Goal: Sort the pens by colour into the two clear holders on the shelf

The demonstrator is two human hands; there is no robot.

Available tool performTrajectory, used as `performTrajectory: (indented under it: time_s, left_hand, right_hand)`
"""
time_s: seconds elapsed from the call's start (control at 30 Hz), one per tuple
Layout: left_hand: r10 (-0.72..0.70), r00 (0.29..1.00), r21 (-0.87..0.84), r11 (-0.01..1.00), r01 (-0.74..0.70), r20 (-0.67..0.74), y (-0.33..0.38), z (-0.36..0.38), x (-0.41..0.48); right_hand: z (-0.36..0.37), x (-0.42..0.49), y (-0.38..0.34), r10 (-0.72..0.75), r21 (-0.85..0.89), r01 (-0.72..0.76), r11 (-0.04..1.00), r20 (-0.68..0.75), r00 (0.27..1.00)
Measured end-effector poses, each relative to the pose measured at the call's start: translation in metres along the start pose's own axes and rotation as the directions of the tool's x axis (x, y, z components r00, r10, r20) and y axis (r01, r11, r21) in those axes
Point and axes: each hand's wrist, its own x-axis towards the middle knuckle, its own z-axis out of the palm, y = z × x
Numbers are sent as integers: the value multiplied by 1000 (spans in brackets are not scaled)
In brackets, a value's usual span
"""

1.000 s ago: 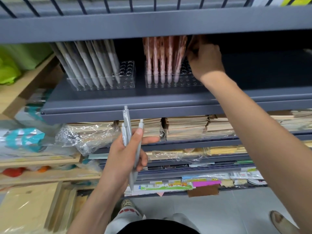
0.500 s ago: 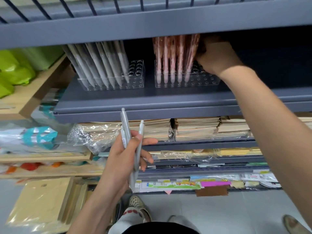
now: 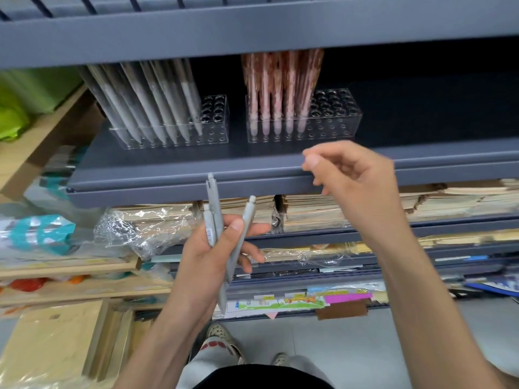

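Nothing reads cleanly here. There's a barcode sticker [image 3: 209, 235] on one grey pen [image 3: 207, 219], but its digits are too small to make out. Colourful paper strips [image 3: 280, 302] along the bottom shelf [image 3: 280, 285] carry print, possibly price tags, and all of it is blurred.

Left hand [image 3: 209, 256] round pens [image 3: 212, 197], right [image 3: 356, 178] apparently loose.

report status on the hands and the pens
Left hand grips three grey pens. Right hand empty, fingers loosely curled, in front of the shelf edge. Grey holder and pink holder both show free holes; nothing blocks them.
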Motion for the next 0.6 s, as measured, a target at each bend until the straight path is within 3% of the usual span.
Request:
performTrajectory:
  time_s: [0.2,0.3,0.43,0.6]
  left_hand:
    - [16,998,-27,1000,-14,55,3,4,-1]
    - [11,998,-66,998,-7,63,5,2,0]
    - [15,999,-98,995,-10,48,4,-3,0]
    - [-9,999,-70,997,12,32,2,-16,-2]
  right_hand:
    - [26,-27,2,39,-12,-38,999,285,958]
    - [33,-27,5,57,-41,-45,998,341,939]
    - [39,-25,4,60,26,-73,997,346,936]
    - [45,-12,-4,111,329,-138,934,99,989]
